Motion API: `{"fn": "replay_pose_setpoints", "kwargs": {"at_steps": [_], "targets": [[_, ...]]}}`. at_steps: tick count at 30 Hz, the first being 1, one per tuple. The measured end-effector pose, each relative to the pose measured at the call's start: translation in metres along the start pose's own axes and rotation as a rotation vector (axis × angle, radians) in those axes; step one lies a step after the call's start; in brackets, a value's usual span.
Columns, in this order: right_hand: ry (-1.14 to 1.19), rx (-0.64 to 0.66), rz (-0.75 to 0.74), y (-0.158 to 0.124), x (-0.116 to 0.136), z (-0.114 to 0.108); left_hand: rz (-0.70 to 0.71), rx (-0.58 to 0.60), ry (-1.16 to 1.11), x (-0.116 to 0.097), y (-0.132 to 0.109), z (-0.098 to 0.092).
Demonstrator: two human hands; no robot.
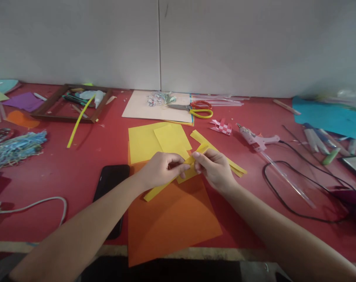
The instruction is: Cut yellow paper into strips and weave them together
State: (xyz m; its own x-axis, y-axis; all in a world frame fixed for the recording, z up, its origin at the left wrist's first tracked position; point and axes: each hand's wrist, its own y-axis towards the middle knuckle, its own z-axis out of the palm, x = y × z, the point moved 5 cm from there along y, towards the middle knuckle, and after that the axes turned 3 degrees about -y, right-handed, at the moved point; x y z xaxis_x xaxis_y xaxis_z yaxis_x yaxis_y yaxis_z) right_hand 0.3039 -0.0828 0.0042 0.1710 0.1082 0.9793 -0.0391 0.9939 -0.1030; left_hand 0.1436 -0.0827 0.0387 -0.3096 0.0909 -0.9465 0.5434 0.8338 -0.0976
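Both my hands meet over the middle of the red table [78,164], pinching yellow paper strips [189,162] between them. My left hand [162,168] is closed on the strips from the left; one strip trails down-left below it. My right hand [214,166] is closed on them from the right, thumb and fingers pressed together. Under the hands lies an orange paper sheet [169,219] that overhangs the table's near edge. Yellow sheets [154,141] lie just behind the hands, and more yellow strips [233,166] lie to the right.
A black phone [110,184] lies left of the orange sheet. Scissors [200,109] rest on a beige sheet at the back. A pink glue gun [258,139] with a black cable [283,196] lies right. A wooden frame [51,107], shredded blue paper [18,147] and a white cable [34,203] are left.
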Motion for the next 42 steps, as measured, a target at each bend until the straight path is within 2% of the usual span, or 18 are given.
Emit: {"fn": "replay_pose_setpoints", "kwargs": {"at_steps": [10,15,20,24,30,32,38,42], "targets": [[0.000,-0.028,0.013,-0.001,0.001,0.001,0.000,0.018,0.027,0.002,0.001,0.000],[0.015,-0.038,0.036,0.000,-0.001,0.000,-0.016,0.002,-0.045,0.004,0.000,0.000],[0.015,-0.021,0.020,0.001,0.000,0.001,0.088,-0.094,0.082,0.004,0.002,-0.005],[0.016,-0.037,0.020,0.001,0.000,0.000,0.136,-0.143,0.042,0.005,0.003,-0.007],[-0.004,-0.041,0.020,0.002,0.000,0.000,0.337,-0.064,0.126,-0.007,0.002,-0.001],[-0.005,-0.025,0.016,0.002,0.000,0.001,0.365,-0.059,0.124,-0.008,0.002,0.000],[0.021,0.025,0.007,0.002,0.000,0.003,0.293,-0.143,0.031,-0.004,0.002,-0.005],[-0.112,0.090,-0.020,-0.002,0.004,0.008,0.235,-0.203,-0.065,-0.001,0.002,-0.010]]}}
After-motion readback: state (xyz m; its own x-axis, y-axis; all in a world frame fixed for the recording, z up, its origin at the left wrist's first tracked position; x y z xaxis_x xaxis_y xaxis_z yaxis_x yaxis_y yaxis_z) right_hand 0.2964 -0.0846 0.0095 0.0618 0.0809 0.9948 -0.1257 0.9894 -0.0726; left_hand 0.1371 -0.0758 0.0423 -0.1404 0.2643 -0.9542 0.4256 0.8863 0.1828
